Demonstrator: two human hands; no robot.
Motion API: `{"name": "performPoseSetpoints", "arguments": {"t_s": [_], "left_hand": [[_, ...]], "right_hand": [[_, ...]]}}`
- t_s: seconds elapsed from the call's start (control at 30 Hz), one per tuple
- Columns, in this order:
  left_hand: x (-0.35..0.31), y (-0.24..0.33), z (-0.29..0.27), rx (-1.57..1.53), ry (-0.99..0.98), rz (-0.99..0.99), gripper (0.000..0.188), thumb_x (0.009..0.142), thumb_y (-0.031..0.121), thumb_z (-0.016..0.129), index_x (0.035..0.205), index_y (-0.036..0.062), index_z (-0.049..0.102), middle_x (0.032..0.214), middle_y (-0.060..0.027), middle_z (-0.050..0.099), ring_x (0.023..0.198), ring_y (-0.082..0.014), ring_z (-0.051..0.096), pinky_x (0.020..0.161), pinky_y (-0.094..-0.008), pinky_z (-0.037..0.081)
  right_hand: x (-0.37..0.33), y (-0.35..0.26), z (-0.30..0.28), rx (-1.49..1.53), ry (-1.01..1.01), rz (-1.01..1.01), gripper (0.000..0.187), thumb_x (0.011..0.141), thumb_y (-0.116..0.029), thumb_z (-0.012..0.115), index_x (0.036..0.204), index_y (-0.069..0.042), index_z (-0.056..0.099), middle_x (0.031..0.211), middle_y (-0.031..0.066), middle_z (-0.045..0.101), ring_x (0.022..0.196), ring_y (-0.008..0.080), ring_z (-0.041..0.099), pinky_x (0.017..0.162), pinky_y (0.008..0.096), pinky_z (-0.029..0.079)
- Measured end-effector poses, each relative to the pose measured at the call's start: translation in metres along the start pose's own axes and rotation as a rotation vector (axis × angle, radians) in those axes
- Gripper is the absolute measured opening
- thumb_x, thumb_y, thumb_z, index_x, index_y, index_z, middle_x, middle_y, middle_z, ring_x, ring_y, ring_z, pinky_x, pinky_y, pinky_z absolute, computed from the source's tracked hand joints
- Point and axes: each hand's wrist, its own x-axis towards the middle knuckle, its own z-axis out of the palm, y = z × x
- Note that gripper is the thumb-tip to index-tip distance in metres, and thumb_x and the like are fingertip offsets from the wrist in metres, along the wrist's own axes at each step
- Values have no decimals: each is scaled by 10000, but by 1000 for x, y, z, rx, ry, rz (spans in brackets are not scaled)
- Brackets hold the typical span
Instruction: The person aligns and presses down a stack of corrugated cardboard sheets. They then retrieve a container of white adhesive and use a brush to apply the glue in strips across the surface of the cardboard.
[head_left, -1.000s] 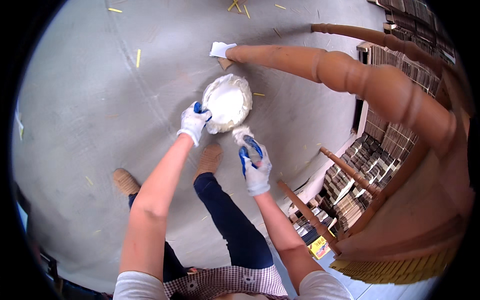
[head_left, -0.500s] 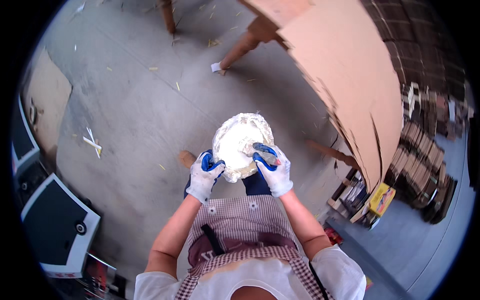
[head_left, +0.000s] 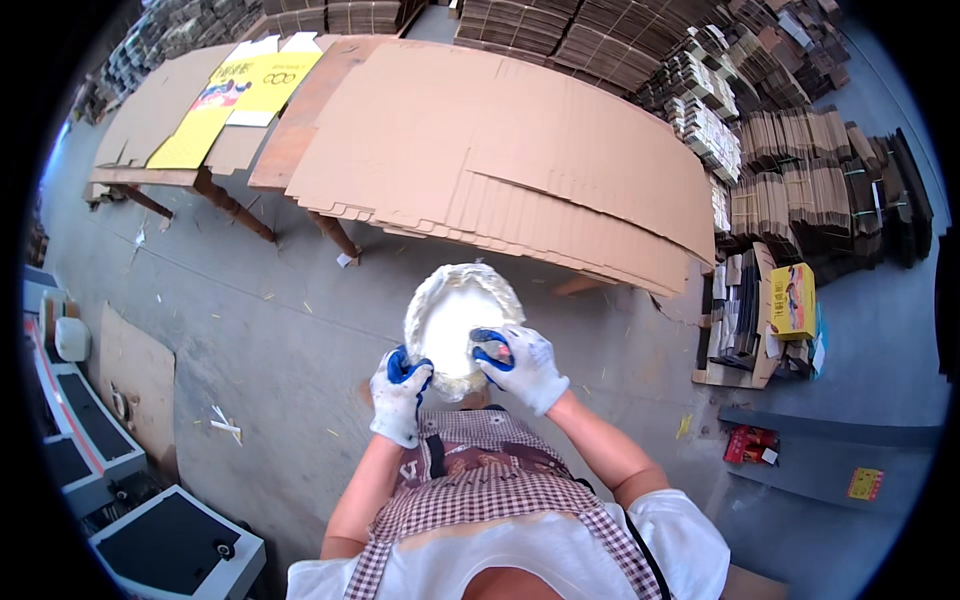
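Holding a white, crusted bowl point(head_left: 455, 325) in front of the chest, both gloved hands are clamped on its near rim — the left hand point(head_left: 399, 396) at the lower left edge, the right hand point(head_left: 521, 366) at the lower right, its blue-coated fingers point(head_left: 488, 345) curled over the rim into the bowl. The bowl is tilted so its pale inside faces up toward the camera; it hangs in the air above the grey floor point(head_left: 260, 330), touching nothing but the hands. Below it shows a checked apron point(head_left: 490, 490) over a white shirt.

Beyond the bowl stands a tabletop point(head_left: 300, 140) on turned wooden legs, covered by large flat cardboard sheets point(head_left: 520, 160) that overhang its near edge; yellow printed sheets point(head_left: 225, 95) lie at its far left corner. Stacks of folded cardboard point(head_left: 800, 170) fill the right side, with a yellow box point(head_left: 792, 300) on a low pile near the tabletop's right end. On the floor at the left lies a loose cardboard piece point(head_left: 135, 385), and grey machine housings point(head_left: 170, 540) sit in the lower left — partly cut off by the rim.
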Motion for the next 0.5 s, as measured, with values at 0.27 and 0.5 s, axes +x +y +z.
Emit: {"name": "performPoseSetpoints", "arguments": {"t_s": [0.27,0.5], "left_hand": [[-9,20,135,389,-61,221,324,785,152,780,1037,-13,659,927,-81,694,817,-164,630,777,-313,525],[26,53,215,511,-101,276,367,760,233,798,1013,2,668,930,-161,683,842,-279,653,790,-379,511]], "right_hand": [[-47,91,-79,13,148,238,433,744,-343,796,1059,-64,691,986,145,700,938,345,665,838,438,525],[-15,159,-123,84,176,261,357,768,-193,794,1068,-24,701,1012,177,717,947,316,688,862,387,532]]}}
